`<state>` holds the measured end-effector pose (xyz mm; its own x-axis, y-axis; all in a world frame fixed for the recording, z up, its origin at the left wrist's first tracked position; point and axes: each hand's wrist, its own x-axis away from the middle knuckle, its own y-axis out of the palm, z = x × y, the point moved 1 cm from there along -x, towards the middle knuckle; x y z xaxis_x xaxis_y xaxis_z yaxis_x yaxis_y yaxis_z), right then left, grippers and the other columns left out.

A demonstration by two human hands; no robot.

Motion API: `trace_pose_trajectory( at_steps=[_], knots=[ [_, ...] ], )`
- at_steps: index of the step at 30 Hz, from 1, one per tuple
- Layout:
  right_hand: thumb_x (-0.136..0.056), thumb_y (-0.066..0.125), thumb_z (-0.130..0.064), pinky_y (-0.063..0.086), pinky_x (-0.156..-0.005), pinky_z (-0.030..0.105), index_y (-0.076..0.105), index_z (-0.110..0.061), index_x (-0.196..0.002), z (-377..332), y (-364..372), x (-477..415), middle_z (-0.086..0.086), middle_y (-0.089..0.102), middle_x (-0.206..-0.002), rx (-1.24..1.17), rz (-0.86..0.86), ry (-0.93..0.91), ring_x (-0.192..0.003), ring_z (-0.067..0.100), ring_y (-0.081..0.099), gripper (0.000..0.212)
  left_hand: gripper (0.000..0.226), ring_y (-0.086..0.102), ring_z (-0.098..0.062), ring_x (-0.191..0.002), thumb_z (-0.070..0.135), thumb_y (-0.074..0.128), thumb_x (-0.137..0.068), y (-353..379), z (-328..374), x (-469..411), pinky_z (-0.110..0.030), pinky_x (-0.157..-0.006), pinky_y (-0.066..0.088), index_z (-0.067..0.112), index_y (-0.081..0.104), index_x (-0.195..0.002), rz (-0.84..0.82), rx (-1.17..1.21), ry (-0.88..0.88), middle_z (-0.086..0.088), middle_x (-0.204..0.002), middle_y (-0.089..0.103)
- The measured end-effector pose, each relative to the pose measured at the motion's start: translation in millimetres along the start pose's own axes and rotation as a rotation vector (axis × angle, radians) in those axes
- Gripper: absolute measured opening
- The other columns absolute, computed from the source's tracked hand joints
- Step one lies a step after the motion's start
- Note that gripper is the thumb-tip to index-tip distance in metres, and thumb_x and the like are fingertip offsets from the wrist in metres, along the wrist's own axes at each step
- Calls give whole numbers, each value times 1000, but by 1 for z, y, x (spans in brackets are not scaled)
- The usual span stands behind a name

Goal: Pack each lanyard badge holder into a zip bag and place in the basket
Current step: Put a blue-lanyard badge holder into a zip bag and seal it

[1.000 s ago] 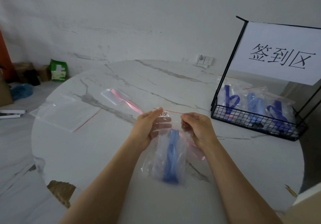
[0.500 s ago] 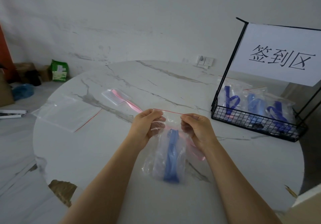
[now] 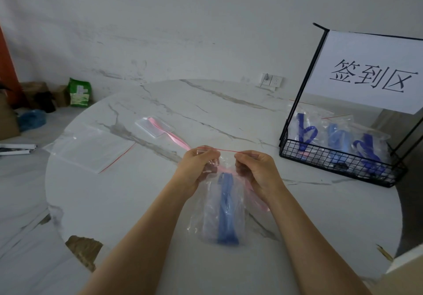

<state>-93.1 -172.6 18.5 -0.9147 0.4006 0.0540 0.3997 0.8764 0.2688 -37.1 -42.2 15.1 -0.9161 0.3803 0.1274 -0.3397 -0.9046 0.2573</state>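
A clear zip bag point(image 3: 212, 217) hangs above the table with a blue lanyard badge holder point(image 3: 226, 207) inside it. My left hand point(image 3: 196, 169) pinches the left end of the bag's red zip strip, and my right hand point(image 3: 256, 171) pinches the right end. A pink lanyard with a clear badge holder point(image 3: 158, 125) lies on the table beyond my hands. Its ribbon runs under the held bag. The black wire basket point(image 3: 338, 166) at the right holds several bagged blue lanyards.
An empty zip bag point(image 3: 91, 148) with a red strip lies flat at the table's left. The basket carries a tall frame with a white paper sign point(image 3: 370, 72). Boxes and a green packet point(image 3: 79, 92) sit on the floor at the far left.
My hands have drawn slightly closer along the red zip strip. The bag hangs in nearly the same place.
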Motion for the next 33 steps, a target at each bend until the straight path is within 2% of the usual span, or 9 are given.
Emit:
trace_pose_trajectory(
  at_steps=[3,7,10,17,25,29,31,33],
  knots=[
    [-83,56,8,44,-45,16,62,-2,-71,1,0,1,0,57,-47,45,-23,-19,-43,7,51,17,10,50,-13,-55,8,65,-82,2,0,2,-25,-59,42,7,63,-73,-38,-85,14,-2,-60,56],
    [-83,57,7,45,-47,17,63,-1,-73,1,2,1,1,58,-49,109,-34,-40,-44,7,52,14,11,50,-10,-53,3,62,-82,4,0,3,-20,-54,45,7,64,-72,22,-217,96,-1,-58,56],
    [-82,59,6,44,-46,17,63,0,-73,-2,1,2,3,58,-51,124,-45,-35,-44,8,51,11,12,50,-12,-55,2,62,-81,4,0,3,-18,-52,45,8,64,-71,36,-230,118,-4,-61,56],
    [-79,66,1,41,-49,17,68,-10,-68,-2,0,5,-3,58,-47,290,-87,-94,-43,6,49,16,15,52,-14,-58,3,62,-83,7,2,6,-22,-58,46,10,63,-70,14,-286,131,-3,-62,58],
    [-82,62,2,39,-46,13,64,-9,-67,0,3,3,-8,52,-43,377,-53,-170,-40,2,43,18,16,55,-10,-57,8,62,-85,10,0,5,-17,-57,49,14,65,-70,5,-335,152,-2,-63,60],
    [-83,64,-7,44,-52,15,67,-7,-80,0,1,3,-2,59,-56,317,-72,-120,-52,8,52,5,11,52,-12,-55,3,61,-84,7,0,3,-17,-54,47,6,65,-74,20,-258,166,-4,-61,58],
    [-84,63,-8,46,-55,15,66,-3,-97,-2,-2,3,1,64,-67,191,-114,-35,-60,10,57,14,14,53,-12,-52,0,58,-84,3,0,2,-17,-51,47,6,63,-72,42,-93,154,-1,-56,58],
    [-85,62,-13,48,-60,16,62,-10,-107,-2,-5,2,-2,67,-78,225,-202,34,-68,9,61,22,19,49,-11,-50,1,55,-86,-2,1,-2,-18,-50,44,9,61,-69,81,64,134,3,-51,55]
  ],
)
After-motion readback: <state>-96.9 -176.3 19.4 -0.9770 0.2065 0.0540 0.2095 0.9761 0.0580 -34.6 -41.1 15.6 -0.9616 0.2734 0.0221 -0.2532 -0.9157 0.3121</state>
